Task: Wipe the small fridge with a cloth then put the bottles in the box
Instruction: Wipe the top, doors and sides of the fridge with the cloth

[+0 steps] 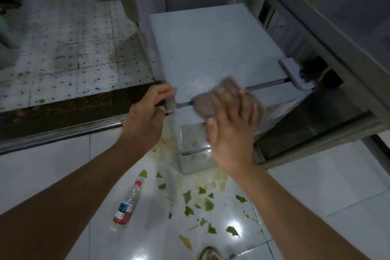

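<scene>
Wipe step underway: right hand (230,124) presses cloth (207,105) on fridge (211,48) front edge; left hand (145,116) grips fridge corner. Bottle (126,207) on floor; box unseen.

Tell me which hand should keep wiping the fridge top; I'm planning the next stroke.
Right hand: it presses the brownish-grey cloth on the small white fridge. Left hand grips its corner.
</scene>
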### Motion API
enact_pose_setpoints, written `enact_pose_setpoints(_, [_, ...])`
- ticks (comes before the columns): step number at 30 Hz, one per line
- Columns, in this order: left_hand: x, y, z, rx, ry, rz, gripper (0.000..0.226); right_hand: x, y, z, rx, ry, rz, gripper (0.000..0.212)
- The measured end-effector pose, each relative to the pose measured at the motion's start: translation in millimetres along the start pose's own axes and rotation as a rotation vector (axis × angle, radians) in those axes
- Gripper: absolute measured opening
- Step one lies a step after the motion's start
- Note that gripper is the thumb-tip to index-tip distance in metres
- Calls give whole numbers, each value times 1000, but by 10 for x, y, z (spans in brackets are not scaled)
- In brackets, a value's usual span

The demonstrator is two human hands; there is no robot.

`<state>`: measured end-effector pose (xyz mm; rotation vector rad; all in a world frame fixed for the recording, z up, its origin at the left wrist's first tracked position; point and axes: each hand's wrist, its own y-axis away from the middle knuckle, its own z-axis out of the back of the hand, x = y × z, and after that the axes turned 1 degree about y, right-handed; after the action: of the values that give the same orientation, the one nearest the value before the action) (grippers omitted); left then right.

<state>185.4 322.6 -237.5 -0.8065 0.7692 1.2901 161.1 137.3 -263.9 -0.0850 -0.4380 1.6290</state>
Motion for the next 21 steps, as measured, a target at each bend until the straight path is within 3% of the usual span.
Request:
enact_pose_setpoints(4, [102, 97, 116, -9, 19, -18, 50, 617, 133, -226, -7, 8, 86, 46])
enact_pose_setpoints(7, [155, 156, 170, -23, 46, -23, 49, 589, 81, -291, -33, 87, 164, 47])
enact_pose_setpoints(10, [157, 199, 180, -27, 33, -38, 50, 220, 9, -223, -13, 123, 273, 50])
enact_pose_setpoints(14, [75, 198, 48, 18, 25, -80, 45, -421, -89, -88, 11, 162, 206, 60])
enact_pose_setpoints(21, [-131, 77, -501, -143, -224, -261, 24, -1364, -242, 54, -61, 170, 116, 65])
